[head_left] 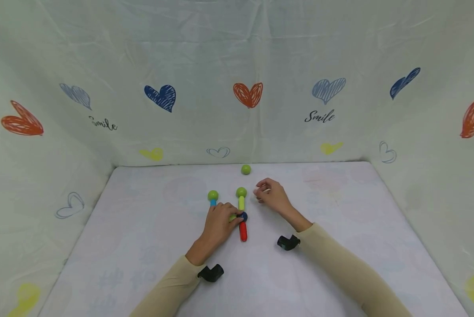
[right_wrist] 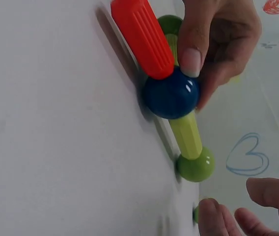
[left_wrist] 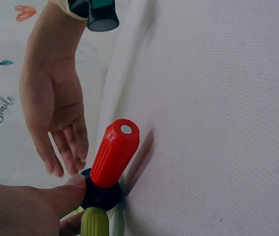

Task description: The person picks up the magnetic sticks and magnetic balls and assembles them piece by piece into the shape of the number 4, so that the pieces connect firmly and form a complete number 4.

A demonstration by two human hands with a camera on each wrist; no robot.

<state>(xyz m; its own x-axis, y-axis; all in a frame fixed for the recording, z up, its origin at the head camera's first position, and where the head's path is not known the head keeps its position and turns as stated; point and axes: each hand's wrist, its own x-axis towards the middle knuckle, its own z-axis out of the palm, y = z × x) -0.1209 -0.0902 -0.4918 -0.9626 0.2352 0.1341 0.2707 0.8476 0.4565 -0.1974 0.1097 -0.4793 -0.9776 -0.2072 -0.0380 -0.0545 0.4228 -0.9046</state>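
Observation:
My left hand [head_left: 220, 224] pinches a dark blue ball [head_left: 243, 216] between thumb and fingers. A ribbed red rod [head_left: 243, 232] joins the ball on the near side, its silver end disc [left_wrist: 125, 129] showing. On the far side a yellow-green rod [head_left: 242, 203] runs to a green ball [head_left: 241, 192]. Another yellow-green rod [left_wrist: 95, 223] meets the blue ball on the left, partly behind my fingers. Past that hand, a blue rod [head_left: 213, 203] carries a second green ball [head_left: 213, 195]. My right hand [head_left: 275, 197], fingers loosely bent, hovers right of the structure and holds nothing.
A loose green ball [head_left: 246, 169] sits near the back edge of the white-covered table [head_left: 142, 246]. Behind and at the sides hangs a pale sheet [head_left: 197, 53] printed with hearts. Each wrist wears a black camera [head_left: 288, 243].

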